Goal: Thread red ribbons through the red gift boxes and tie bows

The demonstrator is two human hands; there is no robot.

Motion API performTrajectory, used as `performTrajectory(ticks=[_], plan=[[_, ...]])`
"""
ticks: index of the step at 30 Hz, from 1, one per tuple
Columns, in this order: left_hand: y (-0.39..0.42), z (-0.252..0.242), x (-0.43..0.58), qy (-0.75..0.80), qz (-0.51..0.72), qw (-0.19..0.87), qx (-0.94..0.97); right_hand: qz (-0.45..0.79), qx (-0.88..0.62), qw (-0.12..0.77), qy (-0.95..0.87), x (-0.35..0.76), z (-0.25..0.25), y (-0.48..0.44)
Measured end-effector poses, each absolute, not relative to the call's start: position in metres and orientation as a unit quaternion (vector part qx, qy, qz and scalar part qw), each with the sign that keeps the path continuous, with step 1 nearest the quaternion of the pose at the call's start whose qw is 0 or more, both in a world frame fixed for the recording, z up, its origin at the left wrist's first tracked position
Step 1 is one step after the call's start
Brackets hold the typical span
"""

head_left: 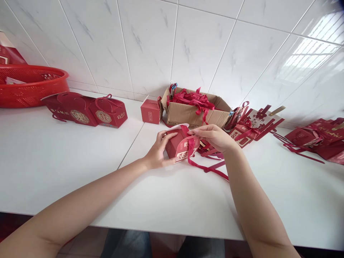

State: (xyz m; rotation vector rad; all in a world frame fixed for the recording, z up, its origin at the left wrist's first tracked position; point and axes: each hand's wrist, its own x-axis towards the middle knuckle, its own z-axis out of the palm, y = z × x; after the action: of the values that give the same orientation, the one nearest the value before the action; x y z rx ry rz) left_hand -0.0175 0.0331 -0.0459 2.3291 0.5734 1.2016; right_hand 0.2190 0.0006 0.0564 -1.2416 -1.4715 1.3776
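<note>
A small red gift box (174, 146) with white and gold lettering rests tilted on the white table, its rounded flaps at the top. My left hand (159, 152) is wrapped round its left side, thumb along the lower front edge and fingers over the top. A red ribbon (191, 147) runs through the top of the box, and its long tail trails to the right across the table. At the box's upper right, my right hand (212, 135) pinches the ribbon between thumb and fingertips. Part of the box's far side is hidden.
Behind the box stands an open cardboard box (188, 116) full of red ribbons (192, 97). Another red box (151, 111) is beside it. Finished-looking red boxes (88, 109) line the left, near a red plastic basket (34, 89). More boxes (309, 136) lie at right, before the tiled wall.
</note>
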Motion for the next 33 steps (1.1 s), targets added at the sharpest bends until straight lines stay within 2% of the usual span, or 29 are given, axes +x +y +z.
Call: performTrajectory(ticks=[11,33], plan=[[0.031,-0.044,-0.017,0.193,0.429,0.208,0.858,0.536,-0.483,0.401,-0.564,0.209,0.054,0.001],[0.03,-0.043,-0.018,0.201,0.418,0.209,0.861,0.537,-0.512,0.372,-0.558,0.204,0.061,-0.008]])
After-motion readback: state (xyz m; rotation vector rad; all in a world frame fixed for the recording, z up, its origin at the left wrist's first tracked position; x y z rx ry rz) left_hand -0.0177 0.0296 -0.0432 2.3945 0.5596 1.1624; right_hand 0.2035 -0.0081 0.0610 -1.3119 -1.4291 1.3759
